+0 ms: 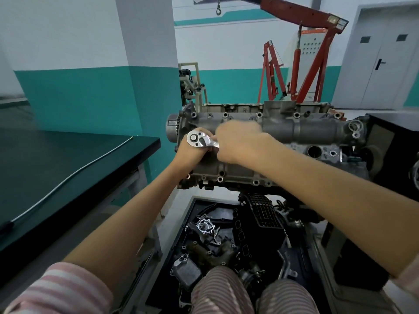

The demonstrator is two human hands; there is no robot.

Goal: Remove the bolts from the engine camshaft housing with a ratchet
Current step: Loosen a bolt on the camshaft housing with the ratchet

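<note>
The grey camshaft housing (294,130) lies across an engine at the middle of the view, with bolt holes along its near and far edges. A chrome ratchet (200,139) sits head-up over the housing's left end. My left hand (192,152) cups under and around the ratchet head. My right hand (238,143) is closed on the ratchet's handle, which it hides; the hand is blurred. The socket and the bolt under the head are hidden by my hands.
A dark-topped bench (68,168) with a thin white rod (68,177) stands at the left. Below the engine, a black tray (188,214) holds several removed engine parts. A red engine crane (301,64) stands behind, a grey door (385,64) at the right.
</note>
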